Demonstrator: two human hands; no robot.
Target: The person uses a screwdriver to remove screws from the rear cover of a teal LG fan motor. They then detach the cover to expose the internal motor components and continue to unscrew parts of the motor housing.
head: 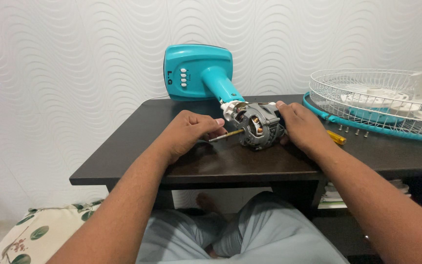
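Left hand (191, 129): closed in a pinch, fingertips clamped on the bare metal shaft (225, 135) that sticks out of the motor front.
Right hand (301, 128): wrapped around the back of the fan motor (259, 125), fingers curled over the housing, so it's gripped and steadied.
Motor location: laid on its side on the dark bench (172, 164), roughly mid-bench, still joined to the teal neck of the fan base (199, 72) propped against the wall.
Handling guess: probably dense and heavy for its size, metal shell rigid; copper windings are exposed through the openings, so those are best left untouched. Shaft looks thin, smooth, likely slippery.
Best grip: outer housing, not the shaft.
Nearby: white wire grille (367, 93) with teal rim at right, yellow-handled screwdriver (336, 137), loose screws (352, 130) just beside it.
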